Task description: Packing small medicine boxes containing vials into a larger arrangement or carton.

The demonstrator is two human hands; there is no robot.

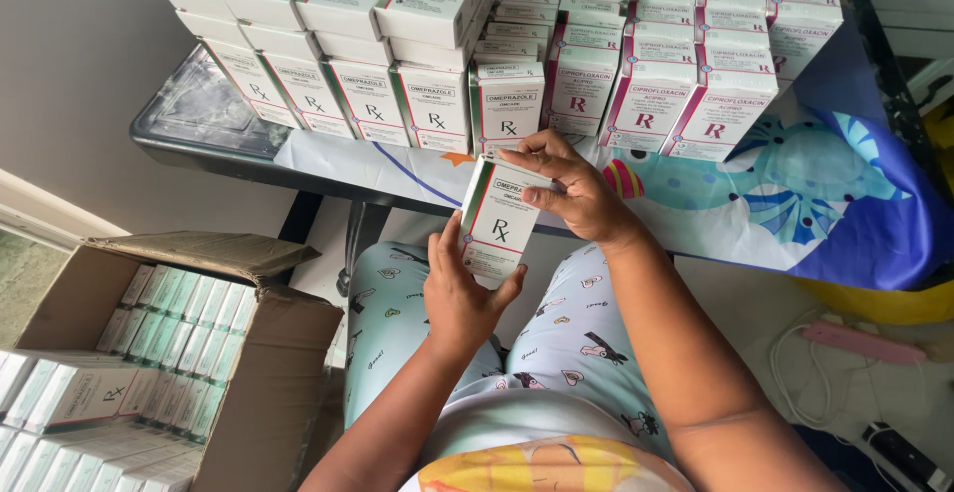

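Both hands hold one white medicine box (497, 219) above the lap, the left hand (459, 298) gripping its lower end and the right hand (576, 194) its top, so it seems ready to join the stacked boxes (437, 104) on the counter (328, 159) at twelve o'clock, which calls for a square, gentle placement.

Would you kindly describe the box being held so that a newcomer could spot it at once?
Start at the table stacked with white cartons, then drop below its front edge. There the left hand and right hand hold one small white box with green and red edging, the only one lifted off the stacks.
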